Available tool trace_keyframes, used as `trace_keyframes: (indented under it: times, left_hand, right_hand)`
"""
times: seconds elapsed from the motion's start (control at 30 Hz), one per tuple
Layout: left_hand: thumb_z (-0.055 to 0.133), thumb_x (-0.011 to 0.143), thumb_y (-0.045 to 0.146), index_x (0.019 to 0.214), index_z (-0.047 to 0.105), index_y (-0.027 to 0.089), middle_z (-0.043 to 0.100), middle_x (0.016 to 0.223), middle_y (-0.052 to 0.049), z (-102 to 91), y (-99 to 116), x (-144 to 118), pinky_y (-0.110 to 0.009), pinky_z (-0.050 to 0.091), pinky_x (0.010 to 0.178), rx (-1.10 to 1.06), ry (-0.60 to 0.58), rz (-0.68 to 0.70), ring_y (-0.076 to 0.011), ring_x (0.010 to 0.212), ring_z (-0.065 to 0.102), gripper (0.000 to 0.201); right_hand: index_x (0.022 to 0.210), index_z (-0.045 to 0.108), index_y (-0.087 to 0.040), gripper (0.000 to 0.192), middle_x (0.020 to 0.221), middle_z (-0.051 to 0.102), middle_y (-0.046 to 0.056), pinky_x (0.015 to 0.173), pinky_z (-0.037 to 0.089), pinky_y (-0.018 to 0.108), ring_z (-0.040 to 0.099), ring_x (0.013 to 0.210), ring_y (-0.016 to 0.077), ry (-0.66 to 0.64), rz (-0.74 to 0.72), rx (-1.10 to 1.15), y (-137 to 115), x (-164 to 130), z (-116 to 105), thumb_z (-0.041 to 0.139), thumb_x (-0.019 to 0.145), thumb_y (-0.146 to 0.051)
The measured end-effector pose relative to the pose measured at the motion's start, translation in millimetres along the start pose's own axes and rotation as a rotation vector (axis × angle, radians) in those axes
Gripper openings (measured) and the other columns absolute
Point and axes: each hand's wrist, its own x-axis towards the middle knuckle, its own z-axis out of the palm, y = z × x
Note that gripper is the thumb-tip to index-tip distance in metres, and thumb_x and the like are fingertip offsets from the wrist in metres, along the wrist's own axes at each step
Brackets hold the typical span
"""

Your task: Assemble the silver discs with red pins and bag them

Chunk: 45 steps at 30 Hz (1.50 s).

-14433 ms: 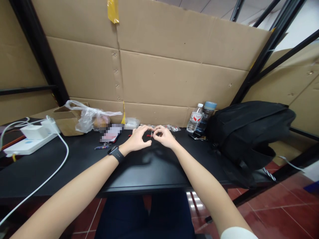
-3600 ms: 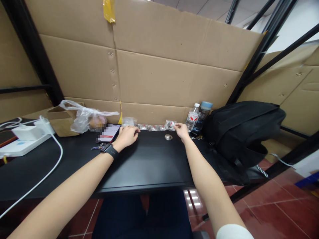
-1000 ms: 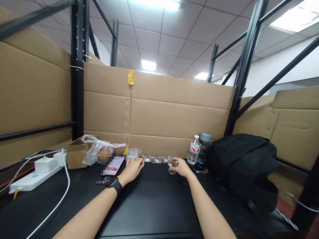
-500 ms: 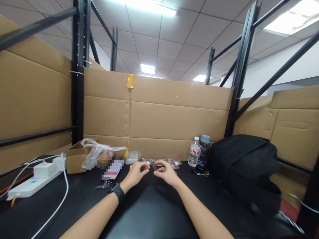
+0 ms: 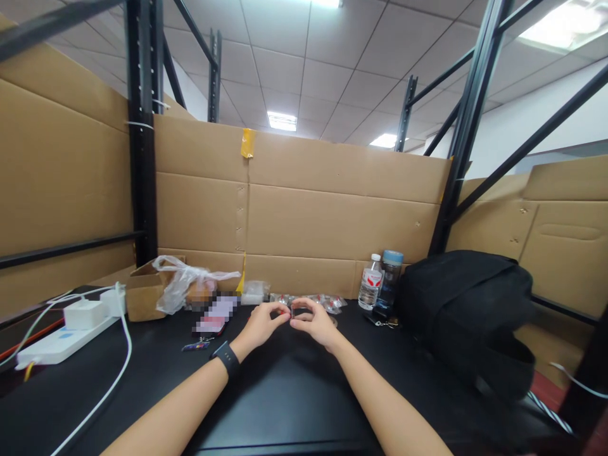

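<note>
Two hands meet over the middle of the black bench (image 5: 294,392), fingertips pinched together on something very small; the left hand (image 5: 263,324), with a dark watch (image 5: 225,358) on its wrist, holds a tiny piece that shows a speck of red at the fingertips, and the right hand (image 5: 317,325) pinches a small dark part (image 5: 300,311) against it; both grips are clenched on these pieces, though what exactly each piece is stays too small to tell; the work in hand sits between the two hands, just above the bench surface, near the far edge.

Judging by how things lie, the job looks to be partway along: a row of small clear packets (image 5: 313,300) lies along the far edge against the cardboard wall (image 5: 332,221), just beyond the hands; whether they hold finished or untouched parts cannot be told, and the piece between the fingers appears to be mid-assembly rather than set down.

Around them: to the far left a cardboard box (image 5: 142,297) with a crumpled plastic bag (image 5: 183,282) over it, then a phone (image 5: 213,316) lying flat with a keyring beside it, and a small clear tub (image 5: 255,292); at the left edge a white power strip (image 5: 57,339) with chargers and a white cable (image 5: 114,380) trailing toward the near side; to the right a water bottle (image 5: 368,290) and a dark flask (image 5: 390,282) standing upright together, keys at their foot, and a black backpack (image 5: 470,316) slumped on the right end of the bench.
</note>
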Motion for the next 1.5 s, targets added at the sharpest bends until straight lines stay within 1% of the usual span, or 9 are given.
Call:
trace_keyframes:
  times: [0.17, 0.43, 0.6, 0.77, 0.97, 1.13, 1.23, 1.33, 1.5]
  left_hand:
    - [0.066, 0.085, 0.035, 0.093, 0.076, 0.021, 0.078, 0.097, -0.005, 3.6, 2.1, -1.3, -0.031, 0.051, 0.088, -0.028, 0.001, 0.018, -0.0216, 0.091, 0.07, 0.018]
    - [0.061, 0.092, 0.041, 0.093, 0.075, 0.027, 0.074, 0.107, -0.003, -4.0, 17.2, -4.0, -0.042, 0.042, 0.099, 0.238, 0.093, 0.002, -0.0263, 0.109, 0.063, 0.02]
    - [0.062, 0.093, 0.039, 0.092, 0.075, 0.028, 0.064, 0.122, -0.005, -4.9, 17.8, -3.8, -0.047, 0.038, 0.1, 0.338, 0.127, 0.02, -0.0292, 0.123, 0.052, 0.017]
    - [0.062, 0.094, 0.04, 0.093, 0.075, 0.028, 0.058, 0.126, -0.005, -0.7, 14.2, -5.3, -0.048, 0.037, 0.101, 0.362, 0.15, 0.03, -0.0292, 0.122, 0.05, 0.017]
    - [0.061, 0.095, 0.039, 0.095, 0.075, 0.028, 0.057, 0.125, -0.006, 1.4, 16.2, -6.3, -0.049, 0.037, 0.101, 0.382, 0.186, 0.031, -0.0295, 0.121, 0.049, 0.018]
    - [0.06, 0.094, 0.036, 0.094, 0.075, 0.027, 0.057, 0.124, -0.006, 1.4, 17.8, -6.8, -0.048, 0.037, 0.103, 0.364, 0.169, 0.055, -0.0284, 0.119, 0.05, 0.018]
    - [0.059, 0.095, 0.036, 0.093, 0.075, 0.026, 0.057, 0.124, -0.006, 0.3, 19.1, -6.7, -0.048, 0.036, 0.103, 0.369, 0.176, 0.059, -0.0284, 0.119, 0.05, 0.018]
    - [0.059, 0.095, 0.037, 0.094, 0.075, 0.026, 0.058, 0.124, -0.007, -0.7, 20.4, -6.8, -0.048, 0.037, 0.102, 0.377, 0.194, 0.056, -0.0287, 0.12, 0.049, 0.018]
    - [0.061, 0.094, 0.04, 0.093, 0.076, 0.027, 0.058, 0.123, -0.006, 0.1, 22.0, -8.1, -0.048, 0.037, 0.102, 0.376, 0.188, 0.066, -0.0294, 0.12, 0.049, 0.02]
  right_hand:
    - [0.115, 0.064, -0.023, 0.06, 0.125, 0.063, 0.008, 0.094, 0.056, 0.041, 0.073, 0.087, 0.0172, -0.006, 0.0, 0.004, -1.6, -0.8, 1.3, 0.091, 0.063, -0.035]
    - [0.115, 0.063, -0.024, 0.061, 0.126, 0.063, 0.008, 0.093, 0.058, 0.04, 0.074, 0.09, 0.0189, -0.021, -0.014, 0.05, -0.9, -0.8, 4.8, 0.091, 0.062, -0.036]
    - [0.113, 0.062, -0.024, 0.058, 0.126, 0.063, 0.007, 0.094, 0.057, 0.038, 0.074, 0.091, 0.0186, 0.005, -0.029, 0.086, -4.1, -1.5, 8.8, 0.09, 0.064, -0.035]
    - [0.11, 0.062, -0.024, 0.054, 0.126, 0.062, 0.005, 0.092, 0.057, 0.035, 0.074, 0.09, 0.0173, 0.026, -0.054, 0.104, -5.7, -1.6, 9.6, 0.09, 0.065, -0.032]
    - [0.104, 0.061, -0.022, 0.055, 0.128, 0.063, 0.007, 0.092, 0.058, 0.037, 0.075, 0.092, 0.0201, 0.036, -0.053, 0.097, -8.4, -2.1, 13.3, 0.092, 0.061, -0.036]
    - [0.089, 0.061, -0.019, 0.05, 0.12, 0.067, 0.007, 0.09, 0.058, 0.038, 0.074, 0.09, 0.021, 0.076, -0.064, 0.079, -5.9, -1.3, 17.4, 0.093, 0.057, -0.041]
    - [0.085, 0.066, -0.018, 0.042, 0.114, 0.069, 0.008, 0.082, 0.059, 0.034, 0.074, 0.088, 0.0209, 0.077, -0.058, 0.062, -4.7, 0.7, 15.4, 0.088, 0.065, -0.046]
    - [0.09, 0.071, -0.018, 0.04, 0.122, 0.064, 0.01, 0.068, 0.056, 0.028, 0.072, 0.085, 0.0185, 0.074, -0.027, 0.01, -5.1, 3.0, 9.4, 0.078, 0.076, -0.054]
    - [0.079, 0.072, -0.017, 0.037, 0.117, 0.059, 0.007, 0.06, 0.053, 0.024, 0.063, 0.082, 0.0139, 0.039, -0.051, -0.121, -2.9, 4.6, 3.5, 0.078, 0.075, -0.053]
